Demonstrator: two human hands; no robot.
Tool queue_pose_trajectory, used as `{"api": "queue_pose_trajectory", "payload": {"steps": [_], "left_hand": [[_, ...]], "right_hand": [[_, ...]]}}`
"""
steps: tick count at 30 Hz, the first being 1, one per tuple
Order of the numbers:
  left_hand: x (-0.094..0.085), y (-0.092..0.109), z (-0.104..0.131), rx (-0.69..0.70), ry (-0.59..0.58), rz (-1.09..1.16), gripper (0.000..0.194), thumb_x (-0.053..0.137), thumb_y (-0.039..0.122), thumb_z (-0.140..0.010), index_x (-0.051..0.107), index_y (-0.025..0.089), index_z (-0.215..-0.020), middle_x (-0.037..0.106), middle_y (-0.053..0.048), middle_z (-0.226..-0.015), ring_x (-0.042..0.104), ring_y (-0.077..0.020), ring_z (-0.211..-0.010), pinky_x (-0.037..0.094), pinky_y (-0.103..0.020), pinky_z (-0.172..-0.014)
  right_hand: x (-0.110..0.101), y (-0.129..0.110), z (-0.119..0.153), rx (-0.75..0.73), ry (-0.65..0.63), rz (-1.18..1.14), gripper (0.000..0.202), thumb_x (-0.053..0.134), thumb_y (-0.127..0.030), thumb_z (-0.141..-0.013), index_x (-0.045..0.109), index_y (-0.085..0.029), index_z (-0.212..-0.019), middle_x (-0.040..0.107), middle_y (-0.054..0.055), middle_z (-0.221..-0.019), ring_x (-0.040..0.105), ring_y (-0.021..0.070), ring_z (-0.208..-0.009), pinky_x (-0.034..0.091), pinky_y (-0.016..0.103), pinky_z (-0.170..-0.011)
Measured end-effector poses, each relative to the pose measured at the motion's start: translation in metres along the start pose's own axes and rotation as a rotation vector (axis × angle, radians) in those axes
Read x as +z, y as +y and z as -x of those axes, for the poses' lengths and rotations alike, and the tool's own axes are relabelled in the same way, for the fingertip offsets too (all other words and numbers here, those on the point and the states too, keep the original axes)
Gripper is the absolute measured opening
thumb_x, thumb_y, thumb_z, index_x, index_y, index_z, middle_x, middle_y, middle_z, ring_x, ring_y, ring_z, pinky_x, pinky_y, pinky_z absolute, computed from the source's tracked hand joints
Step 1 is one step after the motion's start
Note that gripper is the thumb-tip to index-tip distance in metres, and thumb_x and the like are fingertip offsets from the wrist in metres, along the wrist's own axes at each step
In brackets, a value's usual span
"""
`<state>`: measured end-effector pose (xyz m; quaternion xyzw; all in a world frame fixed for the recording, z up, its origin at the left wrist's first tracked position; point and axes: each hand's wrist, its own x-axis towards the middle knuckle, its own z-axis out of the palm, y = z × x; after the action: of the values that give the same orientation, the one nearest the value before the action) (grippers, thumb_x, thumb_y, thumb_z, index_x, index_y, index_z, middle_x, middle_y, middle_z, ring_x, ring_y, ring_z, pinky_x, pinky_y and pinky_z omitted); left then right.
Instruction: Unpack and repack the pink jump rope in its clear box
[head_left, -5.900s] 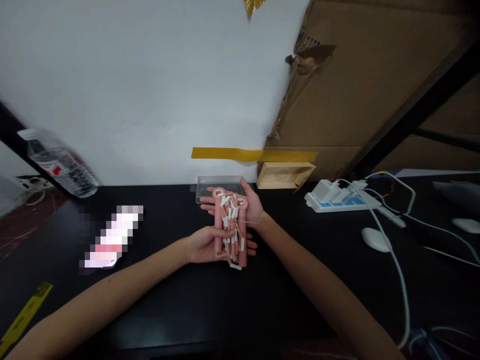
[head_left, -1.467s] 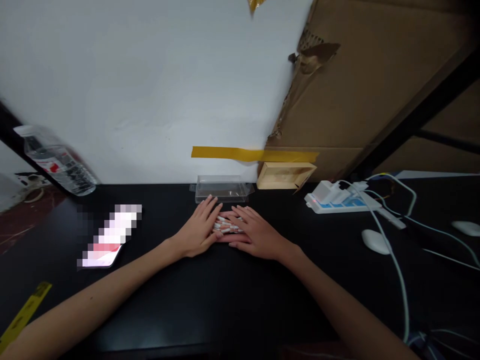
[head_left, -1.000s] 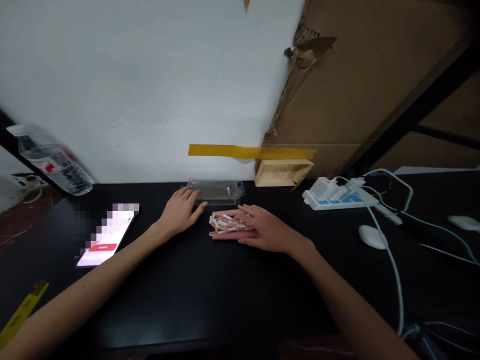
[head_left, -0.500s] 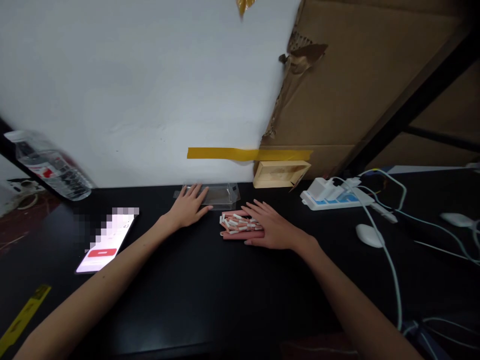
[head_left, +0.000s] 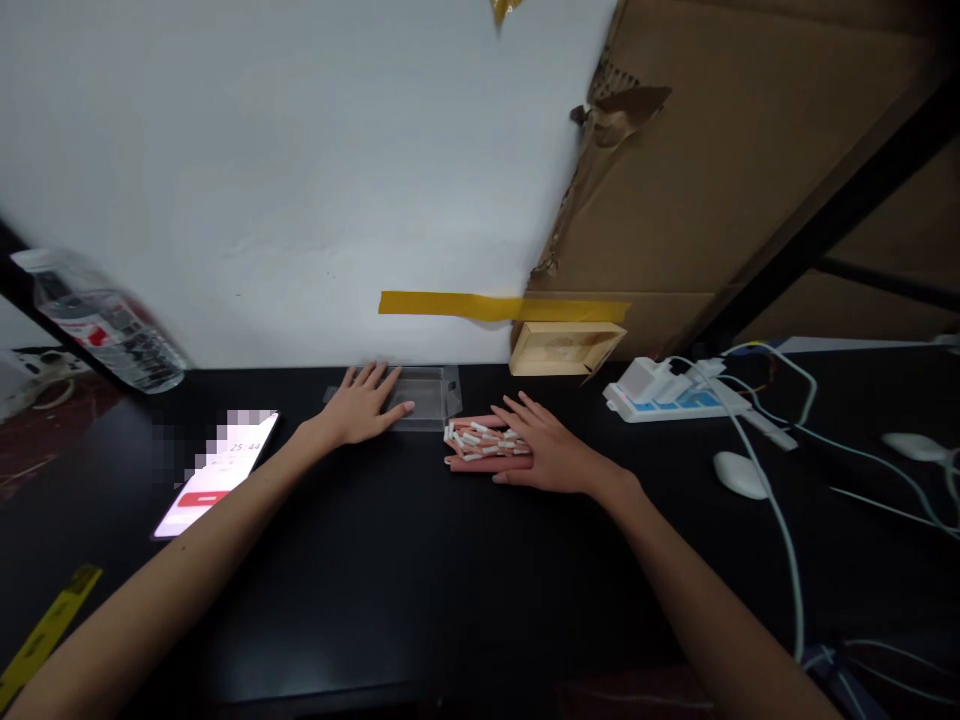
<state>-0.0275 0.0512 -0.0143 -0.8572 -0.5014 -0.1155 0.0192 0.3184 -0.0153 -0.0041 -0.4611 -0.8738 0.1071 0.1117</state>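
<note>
My left hand (head_left: 361, 408) lies with fingers spread over the left part of a clear plastic box (head_left: 424, 397) near the wall. My right hand (head_left: 541, 445) rests flat, fingers stretched, on the right part of a pink tray-like holder (head_left: 491, 465). In this holder lies a jumble of small pink sticks with white ends (head_left: 484, 442); their kind I cannot make out. The right end of the holder is hidden under my right hand. Its left end sits just in front of the plastic box's right corner.
A lit phone (head_left: 225, 465) and a water bottle (head_left: 112, 325) are at left, with yellow tape (head_left: 52, 625) nearer. A shallow wooden box (head_left: 566, 350) leans at the wall. A power strip (head_left: 667, 395), a white mouse-shaped object (head_left: 740, 475) and cables (head_left: 784, 560) occupy the right.
My left hand has moved left, and the clear plastic box has shifted left with it. My right hand stays on the pink holder. The view has shifted slightly.
</note>
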Motion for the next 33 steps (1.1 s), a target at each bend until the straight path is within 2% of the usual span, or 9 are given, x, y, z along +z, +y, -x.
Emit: {"api": "queue_pose_trajectory", "payload": {"steps": [6, 11, 16, 21, 26, 29, 33], "left_hand": [[-0.018, -0.008, 0.002, 0.172, -0.075, 0.044, 0.076, 0.037, 0.072, -0.093, 0.036, 0.021, -0.150, 0.040, -0.016, -0.152, 0.034, -0.0351, -0.142, 0.022, -0.055, -0.117], [-0.029, 0.005, 0.004, 0.289, -0.077, 0.077, 0.079, 0.044, 0.075, -0.089, 0.045, 0.019, -0.145, 0.047, -0.017, -0.145, 0.044, -0.0343, -0.134, 0.032, -0.051, -0.112], [-0.029, 0.018, 0.006, 0.364, -0.065, 0.097, 0.092, 0.050, 0.082, -0.081, 0.046, 0.016, -0.145, 0.050, -0.019, -0.140, 0.048, -0.0353, -0.127, 0.036, -0.050, -0.110], [-0.022, 0.026, 0.013, 0.343, -0.037, 0.062, 0.096, 0.047, 0.084, -0.081, 0.039, 0.017, -0.150, 0.045, -0.019, -0.145, 0.040, -0.0374, -0.135, 0.024, -0.056, -0.116], [-0.012, 0.044, 0.019, 0.211, -0.021, 0.027, 0.097, 0.042, 0.085, -0.082, 0.034, 0.018, -0.152, 0.040, -0.019, -0.151, 0.033, -0.0397, -0.141, 0.021, -0.060, -0.117], [-0.009, 0.054, 0.020, 0.146, -0.023, 0.005, 0.097, 0.041, 0.085, -0.083, 0.034, 0.017, -0.152, 0.038, -0.020, -0.153, 0.032, -0.0410, -0.142, 0.020, -0.060, -0.117], [-0.009, 0.059, 0.021, 0.134, -0.025, -0.008, 0.095, 0.039, 0.083, -0.085, 0.033, 0.015, -0.152, 0.037, -0.021, -0.154, 0.031, -0.0405, -0.143, 0.019, -0.060, -0.117]], "right_hand": [[-0.003, 0.012, -0.002, -0.055, -0.001, -0.037, 0.101, 0.077, -0.060, -0.072, 0.032, -0.025, -0.155, 0.032, 0.011, -0.161, 0.018, 0.0367, -0.150, 0.028, 0.060, -0.118], [-0.002, 0.019, -0.004, -0.045, 0.021, -0.036, 0.097, 0.080, -0.055, -0.071, 0.037, -0.024, -0.153, 0.038, 0.012, -0.158, 0.022, 0.0357, -0.150, 0.030, 0.060, -0.117], [0.001, 0.030, -0.005, 0.008, 0.083, -0.051, 0.091, 0.074, -0.062, -0.075, 0.044, -0.019, -0.149, 0.039, 0.016, -0.156, 0.025, 0.0366, -0.149, 0.030, 0.059, -0.117], [0.009, 0.031, -0.006, 0.018, 0.121, -0.044, 0.092, 0.070, -0.064, -0.077, 0.038, -0.023, -0.153, 0.040, 0.013, -0.156, 0.022, 0.0379, -0.149, 0.029, 0.063, -0.117], [0.015, 0.024, -0.007, 0.031, 0.134, -0.037, 0.093, 0.069, -0.063, -0.079, 0.033, -0.024, -0.155, 0.034, 0.011, -0.160, 0.018, 0.0382, -0.150, 0.028, 0.062, -0.118], [0.016, 0.023, -0.006, 0.020, 0.139, -0.094, 0.083, 0.059, -0.062, -0.087, 0.033, -0.022, -0.155, 0.032, 0.011, -0.161, 0.016, 0.0362, -0.151, 0.025, 0.059, -0.120], [0.025, 0.019, -0.009, -0.008, 0.156, -0.217, 0.073, 0.040, -0.060, -0.097, 0.033, -0.015, -0.155, 0.031, 0.016, -0.161, 0.014, 0.0334, -0.152, 0.021, 0.058, -0.121]]}}
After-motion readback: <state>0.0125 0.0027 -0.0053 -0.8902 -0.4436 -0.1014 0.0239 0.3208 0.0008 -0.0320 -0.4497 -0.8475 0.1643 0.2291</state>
